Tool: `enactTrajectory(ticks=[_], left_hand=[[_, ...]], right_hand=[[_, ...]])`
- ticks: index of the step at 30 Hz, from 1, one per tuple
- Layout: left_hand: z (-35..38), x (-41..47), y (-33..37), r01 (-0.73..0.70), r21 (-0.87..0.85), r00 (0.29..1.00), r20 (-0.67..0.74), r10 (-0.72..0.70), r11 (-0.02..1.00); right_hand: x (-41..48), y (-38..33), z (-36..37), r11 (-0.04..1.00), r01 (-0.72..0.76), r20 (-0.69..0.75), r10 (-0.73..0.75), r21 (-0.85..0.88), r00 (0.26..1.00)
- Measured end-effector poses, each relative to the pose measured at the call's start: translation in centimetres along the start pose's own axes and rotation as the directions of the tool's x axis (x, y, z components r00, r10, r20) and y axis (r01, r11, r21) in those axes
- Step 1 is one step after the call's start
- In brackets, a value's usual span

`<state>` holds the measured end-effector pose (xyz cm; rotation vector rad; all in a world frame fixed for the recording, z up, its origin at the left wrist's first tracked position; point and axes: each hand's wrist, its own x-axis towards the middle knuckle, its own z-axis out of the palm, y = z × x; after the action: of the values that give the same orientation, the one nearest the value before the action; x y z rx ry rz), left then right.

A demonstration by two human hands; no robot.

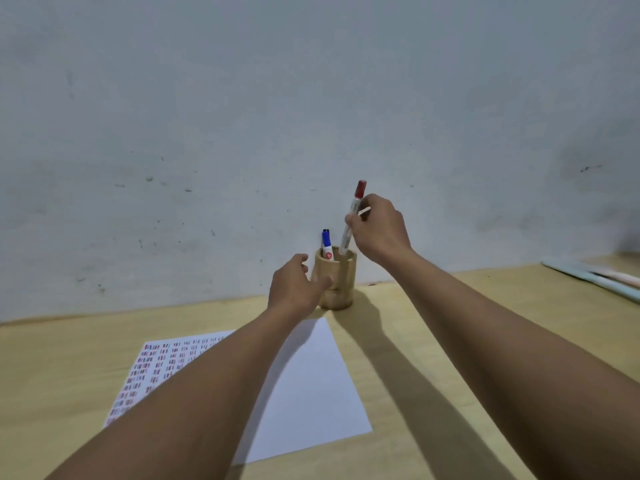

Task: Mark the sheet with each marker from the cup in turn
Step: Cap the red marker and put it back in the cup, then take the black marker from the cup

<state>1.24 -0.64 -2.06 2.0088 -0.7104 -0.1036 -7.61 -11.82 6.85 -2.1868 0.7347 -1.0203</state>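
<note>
Spanning the lower frame, pale wooden desk (415, 341) against a grey scuffed wall (311, 98). White sheet (311, 386) flat on desk, near the front of the cup; left part covered in rows of short red and blue marks, right part blank, left forearm crossing over it. Pale blue-green long objects (595, 277) at far right desk edge, well apart from the rest; kind cannot be told.

Wooden cup (335, 278) upright near wall, just beyond sheet's far corner. Inside: blue-capped marker (327, 244) standing, leaning slightly left, cap above rim. Red-capped marker (352, 220) with lower end at or just inside cup mouth, tilted, cap uppermost and well above rim.

Left hand (294, 289) against cup's left side, thumb across the front wall, fingers curled round the far side; grip partly closed around cup, steadying it. Right hand (379, 230) above and right of cup, grip closed on red-capped marker at mid-barrel, pinched between thumb and fingertips. Blue-capped marker untouched, between the two hands.
</note>
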Motion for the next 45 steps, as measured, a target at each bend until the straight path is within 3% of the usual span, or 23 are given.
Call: enactTrajectory(ticks=[15,18,25,35,45], left_hand=[[3.2,1.0,-0.8,-0.040,-0.040,0.999,-0.038,0.039,0.998],[2.9,1.2,-0.8,-0.045,-0.001,0.999,-0.003,0.045,0.999],[3.0,2.0,-1.7,-0.074,-0.014,0.997,0.020,0.074,0.997],[3.2,2.4,-2.1,-0.095,-0.050,0.995,0.014,0.096,0.994],[3.1,2.6,-2.2,-0.112,-0.066,0.994,0.011,0.113,0.992]], right_hand=[[1.6,3.5,3.5,0.986,-0.119,0.305,0.149,-0.116,0.940],[2.3,3.4,3.8,0.980,-0.153,0.285,0.183,-0.126,0.941],[4.3,4.1,4.4,0.993,-0.053,0.301,0.083,-0.106,0.950],[5.6,4.3,4.9,0.969,-0.248,0.359,0.231,0.001,0.904],[5.9,4.3,4.0,0.970,-0.242,0.446,0.232,-0.037,0.864]])
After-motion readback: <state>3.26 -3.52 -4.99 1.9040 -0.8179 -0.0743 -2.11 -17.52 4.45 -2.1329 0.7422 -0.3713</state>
